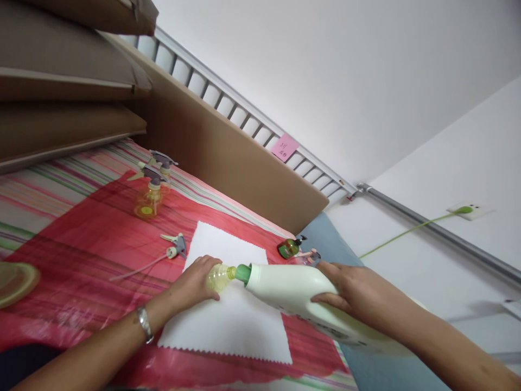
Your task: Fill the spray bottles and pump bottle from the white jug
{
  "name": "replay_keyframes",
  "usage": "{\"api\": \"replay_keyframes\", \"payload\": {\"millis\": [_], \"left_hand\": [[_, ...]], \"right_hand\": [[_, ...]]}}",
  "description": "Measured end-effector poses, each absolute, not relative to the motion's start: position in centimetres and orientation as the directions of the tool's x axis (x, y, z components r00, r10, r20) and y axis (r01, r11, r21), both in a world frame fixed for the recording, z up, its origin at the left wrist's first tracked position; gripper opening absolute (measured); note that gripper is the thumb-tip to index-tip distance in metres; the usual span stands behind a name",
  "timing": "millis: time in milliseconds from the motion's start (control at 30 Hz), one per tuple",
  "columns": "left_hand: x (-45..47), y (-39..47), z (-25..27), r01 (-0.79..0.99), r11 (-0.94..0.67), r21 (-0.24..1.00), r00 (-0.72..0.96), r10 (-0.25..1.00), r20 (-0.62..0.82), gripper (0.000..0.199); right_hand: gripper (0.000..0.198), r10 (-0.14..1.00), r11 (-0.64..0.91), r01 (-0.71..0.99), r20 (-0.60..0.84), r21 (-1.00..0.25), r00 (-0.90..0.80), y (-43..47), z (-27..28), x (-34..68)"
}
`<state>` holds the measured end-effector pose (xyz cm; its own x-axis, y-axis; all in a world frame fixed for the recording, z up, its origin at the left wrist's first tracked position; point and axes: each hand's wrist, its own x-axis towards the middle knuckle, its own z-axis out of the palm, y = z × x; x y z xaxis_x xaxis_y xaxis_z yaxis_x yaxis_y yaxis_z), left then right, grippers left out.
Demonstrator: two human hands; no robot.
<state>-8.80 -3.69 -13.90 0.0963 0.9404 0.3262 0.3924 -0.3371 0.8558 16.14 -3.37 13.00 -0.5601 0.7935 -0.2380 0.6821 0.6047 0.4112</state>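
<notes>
My left hand (204, 279) is closed around a small clear yellowish bottle (220, 277), whose open neck points to the right. In my right hand (345, 285) is a large pale green jug (293, 285), tipped on its side. Its green spout (243, 273) meets the mouth of the small bottle. Whether liquid is flowing cannot be made out. Both are held over a white sheet with a scalloped edge (228, 336). Left of the sheet lies a loose spray trigger head (176, 247) with its thin tube.
Two spray bottles (149, 201) stand on the red plastic sheet (101, 233) at the back left. A green pump bottle (288, 248) sits behind the jug, beside a pinkish spray bottle (311, 256). A yellowish round lid or dish (18, 282) lies far left. A brown board (228, 157) borders the back.
</notes>
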Motion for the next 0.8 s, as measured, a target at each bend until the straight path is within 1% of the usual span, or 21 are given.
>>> {"api": "replay_keyframes", "payload": {"millis": [167, 233, 367, 467, 533, 600, 700, 733, 800], "left_hand": [[-8.9, -3.7, -13.8, 0.39, -0.326, 0.861, 0.084, 0.944, 0.319, 0.066], [-9.0, -3.5, -13.9, 0.38, -0.314, 0.87, 0.073, 0.948, 0.31, 0.066], [-9.6, -3.0, -14.0, 0.342, -0.261, 0.903, 0.01, 0.962, 0.274, 0.069], [-10.0, -2.7, -14.0, 0.284, -0.212, 0.935, -0.028, 0.973, 0.229, 0.068], [-10.1, -2.7, -13.9, 0.236, -0.193, 0.952, -0.034, 0.978, 0.207, 0.067], [-10.0, -2.8, -13.8, 0.189, -0.19, 0.963, -0.016, 0.98, 0.197, 0.067], [-9.7, -3.1, -13.7, 0.128, -0.186, 0.974, 0.035, 0.982, 0.183, 0.066], [-9.6, -3.2, -13.7, 0.115, -0.181, 0.977, 0.05, 0.983, 0.176, 0.066], [-9.4, -3.4, -13.5, 0.11, -0.171, 0.979, 0.067, 0.984, 0.164, 0.066]], "right_hand": [[0.036, 0.834, 0.549, 0.748, -0.184, 0.374, -0.52, -3.6, 11.4, 17.1], [0.037, 0.864, 0.503, 0.809, -0.148, 0.305, -0.481, -3.7, 10.3, 17.8], [0.032, 0.919, 0.388, 0.921, -0.085, 0.021, -0.385, -3.6, 7.9, 19.6], [0.035, 0.963, 0.268, 0.949, 0.058, -0.167, -0.262, -2.9, 6.4, 20.6], [0.037, 0.976, 0.199, 0.936, 0.142, -0.29, -0.164, -2.0, 5.4, 20.7], [0.035, 0.976, 0.16, 0.883, 0.207, -0.442, -0.074, -0.8, 4.3, 20.3], [0.031, 0.951, 0.166, 0.728, 0.304, -0.665, 0.061, 1.5, 2.1, 18.9], [0.031, 0.938, 0.176, 0.679, 0.33, -0.713, 0.104, 2.4, 1.2, 18.2], [0.034, 0.911, 0.199, 0.609, 0.374, -0.767, 0.172, 4.5, -0.8, 16.8]]}}
